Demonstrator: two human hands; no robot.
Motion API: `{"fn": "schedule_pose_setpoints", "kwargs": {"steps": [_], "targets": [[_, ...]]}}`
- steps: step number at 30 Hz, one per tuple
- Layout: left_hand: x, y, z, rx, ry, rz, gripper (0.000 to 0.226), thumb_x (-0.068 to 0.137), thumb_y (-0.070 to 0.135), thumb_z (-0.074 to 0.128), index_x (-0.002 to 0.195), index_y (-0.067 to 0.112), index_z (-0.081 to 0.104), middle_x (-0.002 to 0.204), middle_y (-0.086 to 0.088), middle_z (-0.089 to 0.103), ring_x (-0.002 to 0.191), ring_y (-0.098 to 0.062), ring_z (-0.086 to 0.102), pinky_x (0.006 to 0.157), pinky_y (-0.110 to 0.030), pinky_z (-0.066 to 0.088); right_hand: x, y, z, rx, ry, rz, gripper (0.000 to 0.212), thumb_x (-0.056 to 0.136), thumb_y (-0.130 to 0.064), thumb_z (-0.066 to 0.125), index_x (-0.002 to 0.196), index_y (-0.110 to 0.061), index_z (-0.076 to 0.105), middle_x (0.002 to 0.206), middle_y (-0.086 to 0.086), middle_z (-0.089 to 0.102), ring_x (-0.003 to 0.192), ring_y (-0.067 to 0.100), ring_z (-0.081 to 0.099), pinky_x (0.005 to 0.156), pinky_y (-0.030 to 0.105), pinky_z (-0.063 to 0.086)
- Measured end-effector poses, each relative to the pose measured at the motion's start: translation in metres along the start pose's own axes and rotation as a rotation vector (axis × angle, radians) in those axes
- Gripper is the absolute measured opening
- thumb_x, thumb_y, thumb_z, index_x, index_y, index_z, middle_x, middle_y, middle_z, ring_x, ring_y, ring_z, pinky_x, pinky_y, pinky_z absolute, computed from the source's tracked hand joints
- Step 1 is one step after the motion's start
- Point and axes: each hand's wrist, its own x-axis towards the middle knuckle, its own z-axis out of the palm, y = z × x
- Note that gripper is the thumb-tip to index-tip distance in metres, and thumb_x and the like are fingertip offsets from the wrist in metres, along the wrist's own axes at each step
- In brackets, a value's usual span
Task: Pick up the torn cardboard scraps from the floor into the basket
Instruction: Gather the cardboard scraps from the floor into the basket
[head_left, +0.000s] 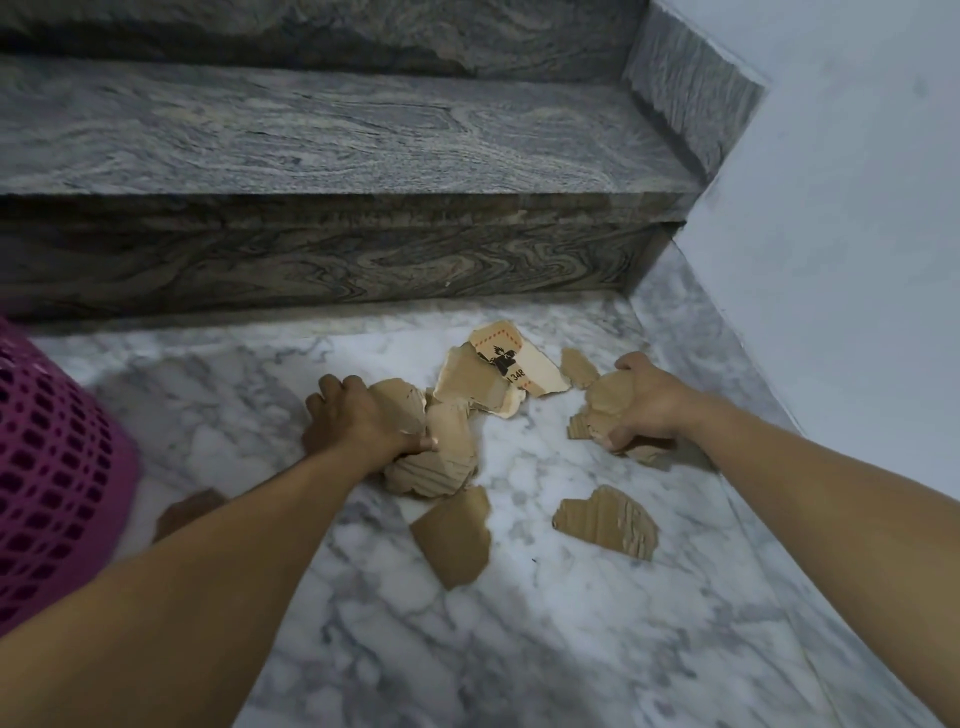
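Several scraps: torn brown cardboard pieces lie scattered on a white marble floor (519, 649) below a grey stone step (332, 260).
Basket (47, 467): pink, perforated plastic, at nine o'clock, well apart from the main pile.
Stray scrap (189, 509): at eight o'clock, just beside the basket, partly hidden behind the left forearm; easy to overlook.
Left hand (358, 421): fingers curled over a stack of scraps (441, 457) near the centre, thumb pressing its near edge. Risk: the loose stack may fan apart and shed pieces when lifted.
Printed scrap (514, 364): at twelve o'clock, touching the stack, ungripped; it could get dragged or pushed away.
Loose scraps: one (454, 540) at six o'clock, another (608, 525) at five o'clock, both flat on the floor.
Right hand (649, 405): at three o'clock, clamped on a crumpled bundle (608, 410). Risk: lower pieces may slip out on the long carry across to the basket.
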Motion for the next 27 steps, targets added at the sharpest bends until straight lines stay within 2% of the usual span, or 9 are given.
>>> {"fn": "schedule_pose_setpoints", "kwargs": {"steps": [4, 6, 8, 11, 15, 19, 22, 24, 27], "targets": [[-0.003, 0.000, -0.002, -0.102, 0.025, -0.005, 0.079, 0.058, 0.045, 0.087, 0.116, 0.011, 0.046, 0.119, -0.012, 0.059, 0.110, -0.032, 0.058, 0.077, -0.033, 0.045, 0.005, -0.012, 0.012, 0.081, 0.021, 0.028, 0.122, 0.051, -0.028, 0.096, 0.146, -0.020, 0.020, 0.134, 0.009, 0.049, 0.118, 0.030, 0.052, 0.098, 0.040, 0.047], [-0.003, -0.002, -0.001, -0.089, 0.048, 0.014, 0.070, 0.061, 0.040, 0.087, 0.112, 0.013, 0.047, 0.114, -0.012, 0.063, 0.104, -0.033, 0.060, 0.074, -0.032, 0.045, 0.008, -0.021, 0.009, 0.135, -0.009, 0.022, 0.103, 0.061, -0.022, 0.092, 0.142, -0.012, 0.030, 0.131, 0.008, 0.051, 0.114, 0.027, 0.053, 0.093, 0.035, 0.048], [-0.002, -0.007, 0.000, -0.095, 0.058, 0.025, 0.064, 0.066, 0.036, 0.084, 0.113, 0.013, 0.048, 0.114, -0.012, 0.063, 0.103, -0.034, 0.061, 0.077, -0.034, 0.048, 0.012, -0.032, 0.002, 0.202, -0.039, -0.002, 0.073, 0.069, -0.018, 0.087, 0.129, -0.009, 0.047, 0.125, 0.006, 0.057, 0.107, 0.023, 0.057, 0.089, 0.032, 0.049], [0.002, -0.012, 0.002, -0.138, 0.024, 0.049, 0.057, 0.071, 0.033, 0.080, 0.115, 0.014, 0.050, 0.114, -0.011, 0.063, 0.103, -0.033, 0.061, 0.081, -0.036, 0.050, 0.016, -0.052, -0.007, 0.257, -0.084, -0.068, 0.064, 0.066, -0.016, 0.088, 0.123, -0.009, 0.058, 0.118, 0.006, 0.065, 0.105, 0.023, 0.062, 0.096, 0.036, 0.051], [0.004, -0.014, 0.002, -0.181, -0.098, 0.096, 0.067, 0.071, 0.033, 0.081, 0.121, 0.010, 0.044, 0.117, -0.011, 0.060, 0.107, -0.030, 0.058, 0.082, -0.034, 0.048, 0.020, -0.081, -0.001, 0.241, -0.014, -0.190, 0.058, 0.068, -0.020, 0.088, 0.120, -0.012, 0.063, 0.123, 0.007, 0.063, 0.110, 0.024, 0.061, 0.092, 0.032, 0.050], [0.006, -0.018, 0.002, -0.225, -0.177, 0.126, 0.069, 0.076, 0.032, 0.078, 0.126, 0.010, 0.036, 0.123, -0.010, 0.055, 0.108, -0.027, 0.055, 0.079, -0.030, 0.043, 0.029, -0.097, 0.017, 0.135, 0.046, -0.169, 0.097, 0.071, -0.049, 0.082, 0.149, -0.019, 0.032, 0.150, 0.008, 0.040, 0.135, 0.031, 0.040, 0.109, 0.044, 0.039], [0.007, -0.022, 0.004, -0.266, -0.181, 0.128, 0.074, 0.072, 0.037, 0.080, 0.128, 0.012, 0.037, 0.127, -0.008, 0.054, 0.111, -0.026, 0.054, 0.079, -0.028, 0.042, 0.030, -0.106, 0.027, 0.006, 0.050, -0.130, 0.115, 0.067, -0.051, 0.083, 0.154, -0.016, 0.016, 0.155, 0.012, 0.027, 0.140, 0.034, 0.031, 0.111, 0.042, 0.035], [0.005, -0.021, 0.005, -0.300, -0.193, 0.118, 0.087, 0.063, 0.051, 0.081, 0.129, 0.013, 0.038, 0.127, -0.005, 0.052, 0.114, -0.025, 0.053, 0.084, -0.030, 0.045, 0.024, -0.113, 0.029, -0.018, 0.035, -0.103, 0.110, 0.064, -0.045, 0.087, 0.149, -0.015, 0.023, 0.149, 0.012, 0.031, 0.135, 0.032, 0.038, 0.103, 0.039, 0.040], [-0.003, -0.016, 0.005, -0.269, -0.181, 0.112, 0.110, 0.040, 0.069, 0.079, 0.127, 0.015, 0.039, 0.127, -0.006, 0.049, 0.118, -0.026, 0.052, 0.093, -0.038, 0.048, 0.019, -0.119, 0.031, 0.121, -0.003, -0.096, 0.073, 0.062, -0.026, 0.090, 0.119, -0.016, 0.046, 0.122, 0.006, 0.056, 0.107, 0.024, 0.055, 0.091, 0.034, 0.050]]}}
